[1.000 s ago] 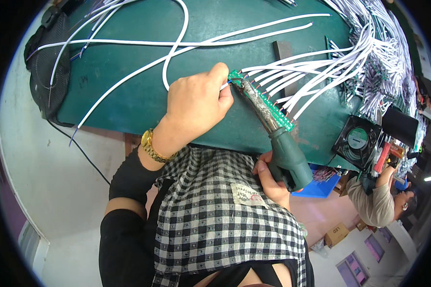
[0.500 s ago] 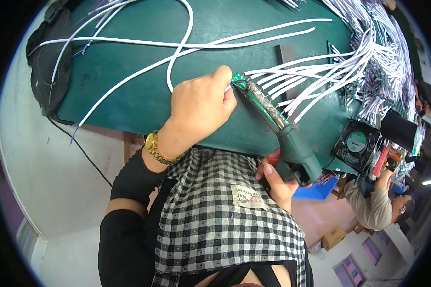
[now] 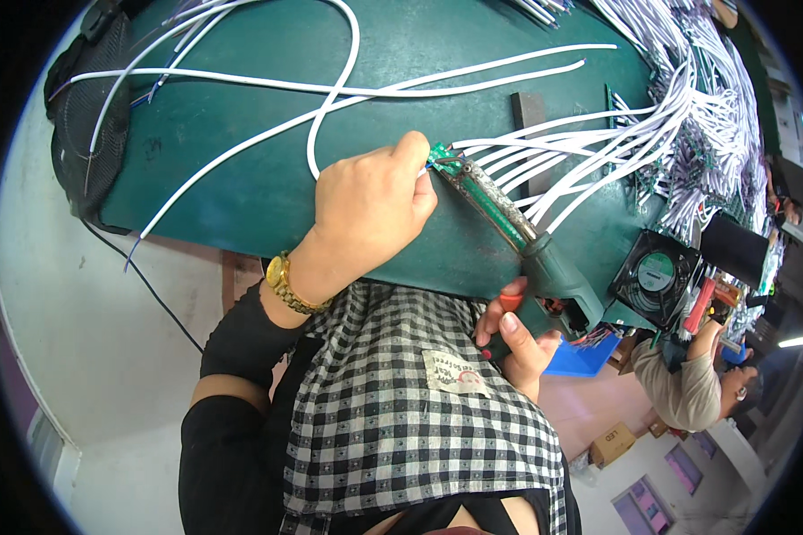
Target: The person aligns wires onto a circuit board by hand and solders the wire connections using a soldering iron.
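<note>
My left hand point(image 3: 366, 196) is closed in a pinch around a white cable point(image 3: 311, 152), whose thin blue wire end shows past my fingertips. That wire end lies at the far-left end of a narrow green circuit board strip point(image 3: 486, 196). My right hand point(image 3: 525, 349) grips the handle of a dark green soldering gun point(image 3: 562, 278). Its metal barrel slants over the strip, with the bent tip at the same end as the wire; whether they touch is too small to tell. Several white cables point(image 3: 544, 140) run from the strip toward the right.
Loose white cables point(image 3: 241, 152) cross the green tabletop point(image 3: 241, 201). A dark bar point(image 3: 528, 111) lies beneath the attached cables. A large cable bundle point(image 3: 714, 116) fills the far right, near a black fan point(image 3: 656, 275). A black mesh bag point(image 3: 85, 152) sits left. Another person point(image 3: 687, 383) works at right.
The whole view has shifted slightly. My left hand still pinches the cable at the strip, and the soldering gun stays at the strip's end.
</note>
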A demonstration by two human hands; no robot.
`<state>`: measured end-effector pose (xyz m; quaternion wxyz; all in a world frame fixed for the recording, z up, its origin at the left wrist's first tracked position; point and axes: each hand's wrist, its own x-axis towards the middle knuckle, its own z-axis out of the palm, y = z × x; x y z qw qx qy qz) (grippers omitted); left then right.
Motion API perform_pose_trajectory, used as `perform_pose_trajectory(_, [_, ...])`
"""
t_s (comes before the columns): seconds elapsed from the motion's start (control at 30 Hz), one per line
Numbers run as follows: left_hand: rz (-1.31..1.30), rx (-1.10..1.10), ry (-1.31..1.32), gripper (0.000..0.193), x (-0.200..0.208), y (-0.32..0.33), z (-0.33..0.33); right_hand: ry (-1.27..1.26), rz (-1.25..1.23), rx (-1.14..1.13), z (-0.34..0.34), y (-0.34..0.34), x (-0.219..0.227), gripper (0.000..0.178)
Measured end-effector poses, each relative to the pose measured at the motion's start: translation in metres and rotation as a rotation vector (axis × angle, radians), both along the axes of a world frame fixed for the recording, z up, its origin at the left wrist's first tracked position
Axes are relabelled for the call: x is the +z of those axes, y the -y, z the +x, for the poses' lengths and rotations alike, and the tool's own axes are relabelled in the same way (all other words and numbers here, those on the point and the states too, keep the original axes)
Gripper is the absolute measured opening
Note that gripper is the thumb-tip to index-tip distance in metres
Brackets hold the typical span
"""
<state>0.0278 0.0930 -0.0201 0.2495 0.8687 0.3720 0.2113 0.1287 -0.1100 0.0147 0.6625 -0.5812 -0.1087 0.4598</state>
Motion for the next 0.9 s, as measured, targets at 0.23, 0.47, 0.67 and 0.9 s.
perform_pose_trajectory(0.23, [-0.026,0.006,0.008,0.017,0.000,0.001,0.001,0.139,-0.149,-0.038,-0.007,-0.005,0.007,0.031])
perform_pose_trajectory(0.47, [-0.030,0.004,0.000,0.017,0.003,-0.001,0.001,0.191,-0.190,0.036,-0.005,-0.006,0.010,0.027])
perform_pose_trajectory(0.67, [-0.104,-0.057,-0.087,0.014,0.007,-0.007,0.001,0.245,-0.241,0.003,-0.009,-0.008,0.014,0.026])
perform_pose_trajectory(0.9, [-0.138,-0.066,-0.099,0.014,0.006,-0.009,0.002,0.316,-0.227,0.121,-0.004,-0.001,0.010,0.029])
